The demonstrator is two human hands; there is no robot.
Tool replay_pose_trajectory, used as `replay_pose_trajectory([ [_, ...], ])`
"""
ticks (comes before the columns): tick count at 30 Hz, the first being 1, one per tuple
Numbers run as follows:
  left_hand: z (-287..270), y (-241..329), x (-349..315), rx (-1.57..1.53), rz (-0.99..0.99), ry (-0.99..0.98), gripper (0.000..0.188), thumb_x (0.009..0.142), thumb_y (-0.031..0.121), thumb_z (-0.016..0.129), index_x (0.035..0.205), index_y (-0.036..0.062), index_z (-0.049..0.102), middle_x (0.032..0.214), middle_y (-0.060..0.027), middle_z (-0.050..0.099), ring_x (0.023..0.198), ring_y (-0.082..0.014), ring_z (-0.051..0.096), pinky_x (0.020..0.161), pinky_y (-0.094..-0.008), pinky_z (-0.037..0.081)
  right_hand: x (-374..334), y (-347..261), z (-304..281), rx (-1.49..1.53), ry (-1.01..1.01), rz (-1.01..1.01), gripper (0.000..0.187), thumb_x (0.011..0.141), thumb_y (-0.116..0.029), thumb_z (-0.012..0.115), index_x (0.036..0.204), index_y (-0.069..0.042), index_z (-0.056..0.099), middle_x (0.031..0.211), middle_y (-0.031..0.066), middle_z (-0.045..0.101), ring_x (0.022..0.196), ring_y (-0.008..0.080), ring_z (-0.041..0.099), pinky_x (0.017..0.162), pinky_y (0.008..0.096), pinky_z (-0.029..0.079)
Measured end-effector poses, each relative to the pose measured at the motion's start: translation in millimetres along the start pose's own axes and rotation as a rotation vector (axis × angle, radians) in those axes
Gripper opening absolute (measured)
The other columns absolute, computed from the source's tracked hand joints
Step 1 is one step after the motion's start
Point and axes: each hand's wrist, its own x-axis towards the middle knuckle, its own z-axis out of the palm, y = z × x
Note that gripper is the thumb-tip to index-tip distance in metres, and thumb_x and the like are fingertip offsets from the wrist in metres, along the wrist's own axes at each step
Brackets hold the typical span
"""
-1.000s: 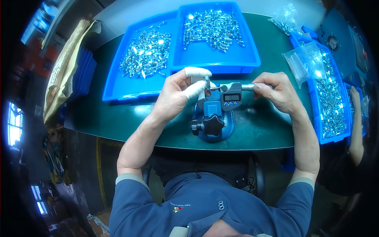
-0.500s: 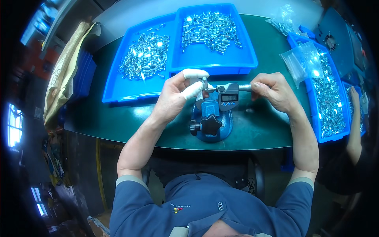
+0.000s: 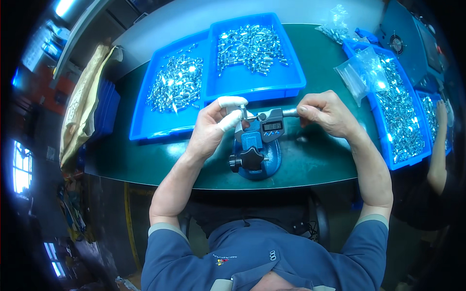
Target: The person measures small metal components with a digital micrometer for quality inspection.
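A digital micrometer (image 3: pixel 274 116) is clamped in a blue stand (image 3: pixel 273 162) with a black star knob (image 3: pixel 252 159) near the table's front edge. My left hand (image 3: pixel 208 128), with white covers on its thumb and forefinger, pinches a small shiny metal pin (image 3: pixel 243 110) at the micrometer's jaws. Whether both jaws touch the pin is too small to tell. On the other side, my right hand (image 3: pixel 329 115) has its thumb and bent fingers closed on the micrometer's thimble (image 3: pixel 290 112). The small screen faces up toward me, lit with digits.
Two blue trays (image 3: pixel 252 89) of small metal pins lie behind the micrometer. Another long blue tray (image 3: pixel 392 164) of metal parts, with clear plastic bags (image 3: pixel 357 80) on it, stands at the right. Beyond it a co-worker's arm (image 3: pixel 439 145) reaches into a further tray. Brown paper (image 3: pixel 82 106) rises at the left.
The whole view has shifted and turned slightly. Both hands keep their hold on the pin and the thimble, and the digits on the screen have changed.
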Motion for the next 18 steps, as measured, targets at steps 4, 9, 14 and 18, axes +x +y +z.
replay_pose_trajectory([
  [4,-2,3,-1,0.026,-0.005,0.008,0.027,0.096,0.01,0.066,0.122,0.0043,0.063,0.103,-0.0114,0.072,0.09,-0.0176,0.07,0.074,-0.0312,0.058,1,-2,4,0.068,0.0,0.016,0.028,0.096,-0.025,0.065,0.09,0.001,0.071,0.074,0.0061,0.07,0.07,0.0123,0.065,0.064,0.027,0.05],
  [9,-5,10,9,0.162,0.092,0.038,0.028,0.096,0.012,0.068,0.123,0.0041,0.063,0.102,-0.0135,0.073,0.088,-0.0172,0.07,0.079,-0.0309,0.057,-3,-3,0,0.07,0.0,-0.028,0.024,0.094,-0.023,0.068,0.094,0.002,0.072,0.076,0.007,0.071,0.071,0.0126,0.067,0.064,0.0261,0.05],
  [14,-77,33,35,0.622,0.309,0.325,0.032,0.095,0.009,0.067,0.126,0.0016,0.063,0.105,-0.0151,0.072,0.095,-0.019,0.07,0.086,-0.0315,0.056,-3,-8,-2,0.055,0.004,-0.045,0.026,0.093,-0.024,0.069,0.095,0.002,0.072,0.077,0.007,0.071,0.072,0.0127,0.067,0.065,0.0268,0.05],
  [18,-98,41,63,1.186,0.442,0.51,0.037,0.092,0.009,0.071,0.128,0.0028,0.064,0.114,-0.0142,0.071,0.105,-0.0219,0.068,0.094,-0.0339,0.053,-3,-4,-2,0.04,-0.002,-0.052,0.028,0.092,-0.025,0.07,0.096,0.002,0.072,0.079,0.0076,0.072,0.073,0.0132,0.067,0.067,0.0275,0.051],
])
